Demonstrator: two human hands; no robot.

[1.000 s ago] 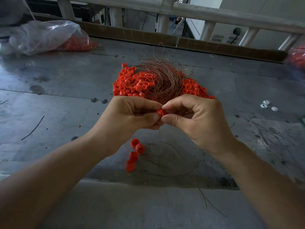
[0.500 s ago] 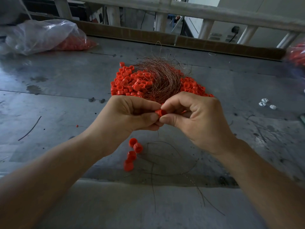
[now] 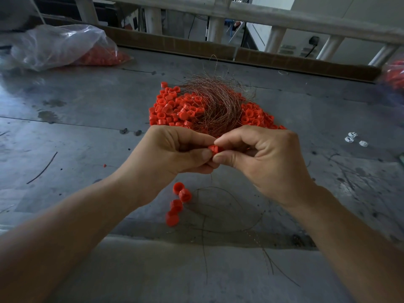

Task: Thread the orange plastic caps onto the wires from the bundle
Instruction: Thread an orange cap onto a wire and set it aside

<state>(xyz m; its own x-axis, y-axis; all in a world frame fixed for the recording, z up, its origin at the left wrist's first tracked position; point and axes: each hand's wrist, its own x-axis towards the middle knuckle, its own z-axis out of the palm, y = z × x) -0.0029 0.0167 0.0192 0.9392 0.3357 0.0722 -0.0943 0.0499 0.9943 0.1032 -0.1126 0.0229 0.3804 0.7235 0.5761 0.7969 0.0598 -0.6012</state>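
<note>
Orange cap (image 3: 215, 148), small smooth plastic cylinder, pinched between left hand (image 3: 175, 149), right hand (image 3: 264, 158).

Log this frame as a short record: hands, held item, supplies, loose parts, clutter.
Left hand: pinches the orange cap from the left
Right hand: pinches the same cap from the right
Wire in cap: cannot tell
Supplies: cap pile with wire bundle lying on it, behind the hands
Loose caps: four on the table, below the hands
Clutter: plastic bag far left; white bits right
</note>
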